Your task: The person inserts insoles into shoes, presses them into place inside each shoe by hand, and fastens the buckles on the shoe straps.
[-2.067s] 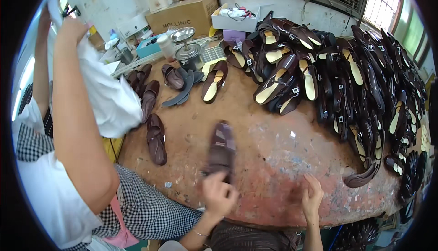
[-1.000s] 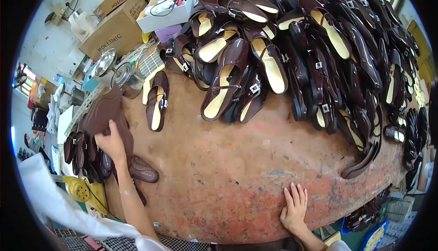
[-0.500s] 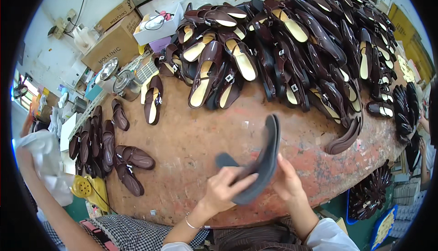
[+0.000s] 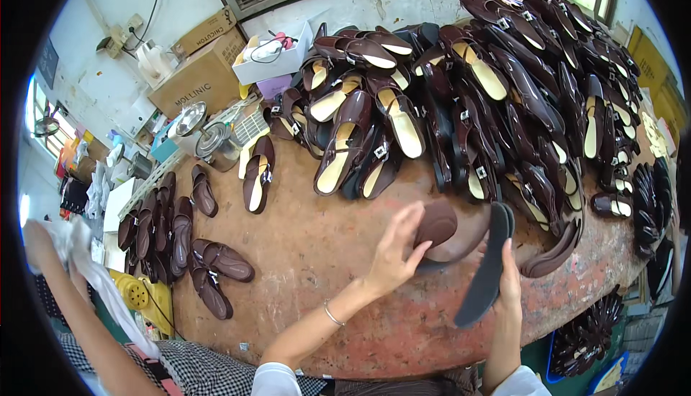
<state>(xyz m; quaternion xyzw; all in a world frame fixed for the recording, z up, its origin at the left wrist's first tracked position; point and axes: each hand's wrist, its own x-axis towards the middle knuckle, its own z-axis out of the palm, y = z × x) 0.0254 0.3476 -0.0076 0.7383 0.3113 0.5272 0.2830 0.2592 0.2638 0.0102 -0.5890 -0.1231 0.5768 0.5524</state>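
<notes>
My left hand (image 4: 392,259) pinches the edge of a brown shoe insole (image 4: 437,225), between the thumb and the fingers. This insole is curved and partly blurred, with a dark grey underside. To its right, my right hand (image 4: 509,281) grips dark grey insoles (image 4: 484,277) held on edge, apparently stacked; their exact number cannot be told. Both hands are above the worn brown table (image 4: 309,281). Beyond them lies a big heap of glossy dark brown shoes (image 4: 345,137) with cream insoles and buckles.
Shoes with brown insoles (image 4: 223,259) lie at the left. More loose brown insoles (image 4: 554,252) rest by the heap's right end. Metal pots (image 4: 216,144), cardboard boxes (image 4: 198,76) and a white box (image 4: 277,58) stand at back left. Another person's arm (image 4: 86,310) holds white material at far left.
The view has shifted. My hands have moved apart: the left now holds a brown insole away from the dark grey ones in my right, where before the insoles crossed together between both hands.
</notes>
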